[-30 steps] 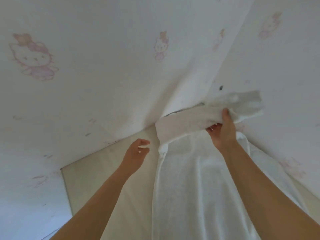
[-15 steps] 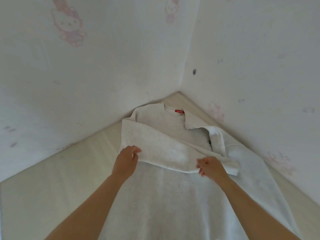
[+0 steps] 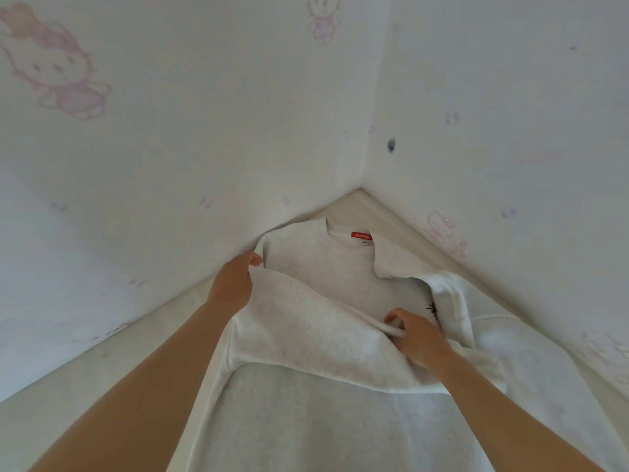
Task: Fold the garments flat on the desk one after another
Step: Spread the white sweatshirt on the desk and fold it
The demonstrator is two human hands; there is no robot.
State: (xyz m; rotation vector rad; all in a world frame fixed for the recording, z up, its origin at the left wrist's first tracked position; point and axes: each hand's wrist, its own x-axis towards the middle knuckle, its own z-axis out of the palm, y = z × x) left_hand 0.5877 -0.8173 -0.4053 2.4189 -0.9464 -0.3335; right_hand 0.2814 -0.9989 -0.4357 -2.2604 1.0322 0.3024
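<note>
Left hand [image 3: 234,284] higher — at sweatshirt [image 3: 306,338] shoulder

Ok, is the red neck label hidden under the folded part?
No, the red neck label lies uncovered at the collar of the sweatshirt, beyond the fold gripped by the left hand and right hand.

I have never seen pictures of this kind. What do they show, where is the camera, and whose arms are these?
There is no machine here, only a person folding clothes. All pictures come from one wide-angle camera worn on the head, looking forward and down, so the bare arms are the wearer's own. A pale sweatshirt with a red neck label lies on a light desk set in a corner of walls with cartoon wallpaper. One part is folded across its body. The left hand pinches that fold's far edge; the right hand grips its other end.
</note>
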